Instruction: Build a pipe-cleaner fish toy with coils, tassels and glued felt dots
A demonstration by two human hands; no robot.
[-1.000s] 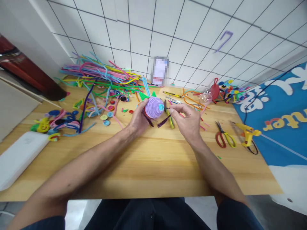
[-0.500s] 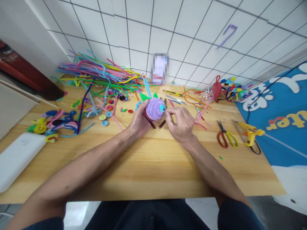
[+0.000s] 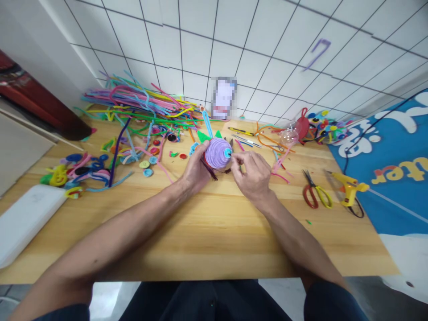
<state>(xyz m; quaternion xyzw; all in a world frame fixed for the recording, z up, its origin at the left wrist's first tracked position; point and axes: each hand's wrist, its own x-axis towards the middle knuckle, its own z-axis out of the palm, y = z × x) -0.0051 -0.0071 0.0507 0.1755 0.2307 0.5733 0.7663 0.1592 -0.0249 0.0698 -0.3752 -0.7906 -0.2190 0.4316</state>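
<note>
My left hand (image 3: 195, 167) curls around the side of a purple wound piece (image 3: 216, 154) at the middle of the frame, fingers wrapped behind it and thumb along its upper left edge, so I have it held firmly above the wooden table (image 3: 200, 232). Its rounded end, tipped with a light blue centre (image 3: 228, 153), faces toward the right. Two green points (image 3: 202, 136) show at its upper edge, a light blue loop (image 3: 207, 122) rises behind them, and a dark tassel (image 3: 211, 173) hangs below, next to my left fingers.

My right hand (image 3: 252, 174) is just beside that blue centre — fingers curled in, thumb and forefinger brought nearly together. A tiny dark bit (image 3: 229, 154) shows at the centre, right by my fingertips; I cannot tell whether I have hold of it.

Beyond my hands, a yellow cutter (image 3: 241, 131) lies above centre. A heap of coloured pipe cleaners (image 3: 140, 99) fills the upper left, with buttons (image 3: 144, 165) below it. At the right of the frame are scissors (image 3: 310, 198) with one red and one yellow handle — and a yellow glue gun (image 3: 349, 189) near them.
</note>
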